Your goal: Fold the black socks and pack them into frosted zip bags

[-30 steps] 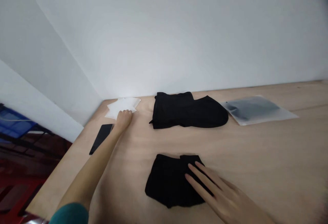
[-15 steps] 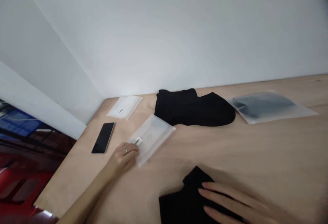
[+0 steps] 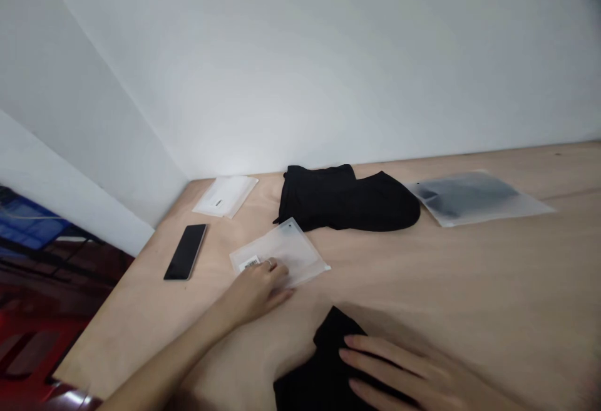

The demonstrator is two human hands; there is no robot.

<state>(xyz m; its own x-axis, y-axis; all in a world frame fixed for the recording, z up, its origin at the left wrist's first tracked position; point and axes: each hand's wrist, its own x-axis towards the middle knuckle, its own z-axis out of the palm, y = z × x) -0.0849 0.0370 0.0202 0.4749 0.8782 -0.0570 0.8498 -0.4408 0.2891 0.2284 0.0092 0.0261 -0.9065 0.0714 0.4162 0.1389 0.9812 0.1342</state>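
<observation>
My left hand rests on a small frosted zip bag with a barcode label. Its fingers are bent over the bag, with the thumb held apart near the bag's front edge. At the front, my right hand lies with spread fingers on a folded black fabric piece, partly cut off by the frame. Behind the bag, a larger black fabric item, shaped like a boot or sock, lies flat.
A black-screened phone lies at the left. Another white bag lies at the back left corner. To the right sits a frosted bag with something dark inside. A red plastic stool stands beyond the table's left edge.
My left hand has moved right and turned. The small frosted bag has rotated and now lies on the table. My right hand stays on the black fabric; the view shifted slightly.
</observation>
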